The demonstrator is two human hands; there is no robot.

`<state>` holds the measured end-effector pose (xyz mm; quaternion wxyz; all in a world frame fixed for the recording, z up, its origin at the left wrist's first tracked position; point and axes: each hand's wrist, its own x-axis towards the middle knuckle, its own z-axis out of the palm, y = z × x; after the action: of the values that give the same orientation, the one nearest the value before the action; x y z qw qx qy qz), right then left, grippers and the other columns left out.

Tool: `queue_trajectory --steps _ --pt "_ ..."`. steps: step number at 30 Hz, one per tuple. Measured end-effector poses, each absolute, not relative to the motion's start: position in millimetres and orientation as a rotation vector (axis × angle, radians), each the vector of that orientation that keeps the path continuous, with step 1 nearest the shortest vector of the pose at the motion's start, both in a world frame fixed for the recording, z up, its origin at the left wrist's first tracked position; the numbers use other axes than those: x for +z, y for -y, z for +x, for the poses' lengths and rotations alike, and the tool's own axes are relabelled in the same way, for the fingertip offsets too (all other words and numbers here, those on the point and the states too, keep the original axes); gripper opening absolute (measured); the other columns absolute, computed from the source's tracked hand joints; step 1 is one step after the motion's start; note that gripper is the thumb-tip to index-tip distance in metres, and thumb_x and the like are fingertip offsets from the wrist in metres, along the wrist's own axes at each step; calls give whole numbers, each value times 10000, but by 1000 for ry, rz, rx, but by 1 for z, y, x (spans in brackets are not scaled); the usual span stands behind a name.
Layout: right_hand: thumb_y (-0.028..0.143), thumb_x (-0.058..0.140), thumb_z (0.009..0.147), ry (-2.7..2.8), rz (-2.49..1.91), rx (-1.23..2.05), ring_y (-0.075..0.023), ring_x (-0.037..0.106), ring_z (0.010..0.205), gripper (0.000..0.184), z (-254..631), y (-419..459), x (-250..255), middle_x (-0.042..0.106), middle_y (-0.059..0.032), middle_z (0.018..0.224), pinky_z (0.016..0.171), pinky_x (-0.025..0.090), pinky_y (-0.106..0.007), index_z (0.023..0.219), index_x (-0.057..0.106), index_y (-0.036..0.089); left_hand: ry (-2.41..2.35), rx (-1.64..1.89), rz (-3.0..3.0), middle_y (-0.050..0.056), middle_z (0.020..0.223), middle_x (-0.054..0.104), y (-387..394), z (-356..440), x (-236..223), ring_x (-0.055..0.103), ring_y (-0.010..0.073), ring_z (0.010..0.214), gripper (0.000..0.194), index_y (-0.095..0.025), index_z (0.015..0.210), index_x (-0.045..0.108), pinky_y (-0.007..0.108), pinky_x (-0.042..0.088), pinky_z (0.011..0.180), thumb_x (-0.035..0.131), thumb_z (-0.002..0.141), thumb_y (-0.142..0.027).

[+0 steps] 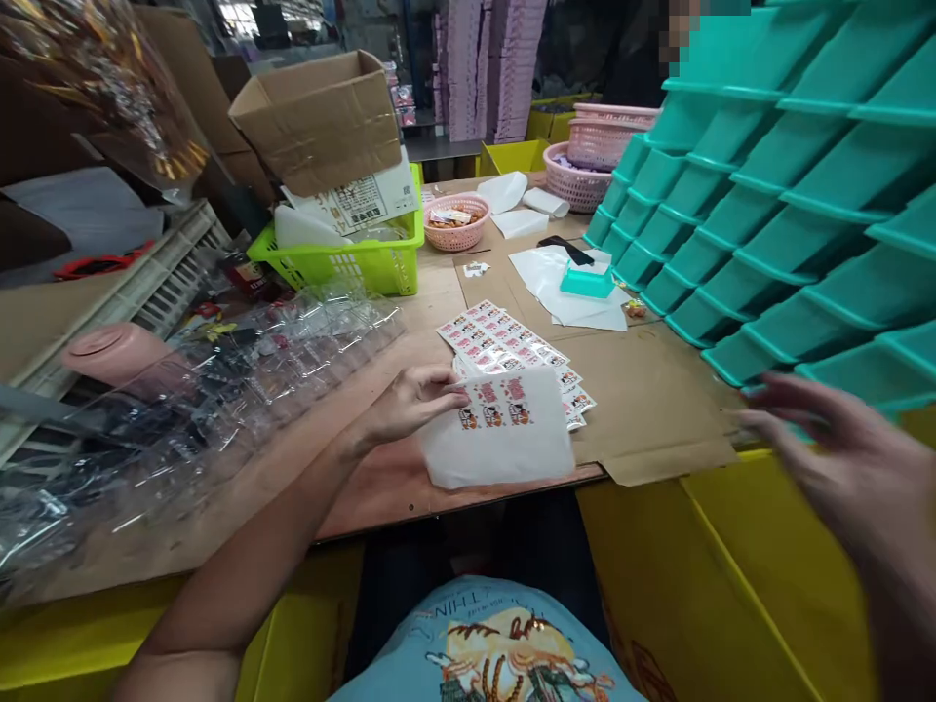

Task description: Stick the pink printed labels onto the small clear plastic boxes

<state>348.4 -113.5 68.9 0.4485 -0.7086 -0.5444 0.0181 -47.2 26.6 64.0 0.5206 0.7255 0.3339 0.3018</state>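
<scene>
In my left hand is a white sticker sheet, pinched at its upper left corner. Red and brown cartoon stickers show along its upper part, while the lower part is bare backing. Behind it, several printed sticker sheets lie fanned out on the table. My right hand is blurred by motion at the right, near the lowest row of teal plastic boxes. Its thumb and fingers are apart, with nothing visible between them. One small teal tray rests on white paper farther back.
Clear plastic cases line the left side, beside a pink bottle. A lime-green basket holds a cardboard box and papers. Pink baskets stand at the back. Yellow boxes sit below the front edge.
</scene>
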Motion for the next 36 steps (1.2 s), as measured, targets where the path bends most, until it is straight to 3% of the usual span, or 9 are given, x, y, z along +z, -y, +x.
queue_trajectory --steps 2,5,8,12,20,26,29,32,36 --pt "528 821 667 1621 -1495 488 -311 618 1122 862 290 72 84 635 -151 1271 943 480 -485 1426 473 313 -713 762 1629 68 837 701 -22 -31 69 626 187 798 192 -162 850 739 271 492 705 724 785 -342" --pt "474 724 795 1632 -1255 935 -276 657 1007 774 230 19 77 634 -131 1253 817 564 -434 1464 405 249 -726 788 1401 79 873 723 -20 -23 61 651 174 784 215 -151 871 749 269 513 712 775 740 -319" --pt "364 714 823 1733 -1336 557 -290 631 973 636 206 -7 59 669 -108 1085 837 543 -474 1401 491 218 -825 885 1119 79 877 744 -20 -28 42 667 152 745 244 -140 871 754 261 524 718 812 700 -305" --pt "250 644 890 1975 -1190 -5 -294 570 1009 283 179 -2 44 654 -115 1057 902 488 -490 1171 665 230 -858 1016 878 70 824 749 -12 -26 24 665 141 711 228 -132 831 763 249 521 704 829 680 -290" --pt "197 554 940 2027 -1096 131 -250 576 900 197 147 5 18 694 -109 981 786 506 -420 1070 698 228 -808 1060 1038 46 879 710 -4 -22 21 612 130 796 119 -170 847 782 205 464 723 755 768 -254" --pt "268 634 880 1569 -1119 665 -197 623 758 144 144 -7 10 690 -57 791 711 510 -345 786 722 204 -934 1073 1173 48 815 701 -6 -21 12 588 137 743 151 -163 878 787 220 438 669 721 793 -269" --pt "346 662 861 1206 -1152 906 -175 633 746 184 154 -18 8 686 -32 778 708 522 -315 773 724 197 -1025 1020 1143 61 831 733 -12 -30 1 611 149 710 182 -161 875 784 238 454 654 746 757 -294" --pt "350 676 859 1124 -1131 780 -172 623 816 154 166 -23 10 673 -30 853 759 521 -321 844 740 211 -1135 1017 1214 69 819 742 -19 -40 -8 625 160 712 180 -156 825 784 242 459 650 776 712 -296" --pt "268 678 869 1602 -1128 443 -211 587 876 98 162 -12 14 659 -61 897 813 489 -382 928 746 229 -1045 1036 1095 61 818 745 -22 -37 -3 621 139 681 213 -153 850 772 233 463 645 779 718 -320"
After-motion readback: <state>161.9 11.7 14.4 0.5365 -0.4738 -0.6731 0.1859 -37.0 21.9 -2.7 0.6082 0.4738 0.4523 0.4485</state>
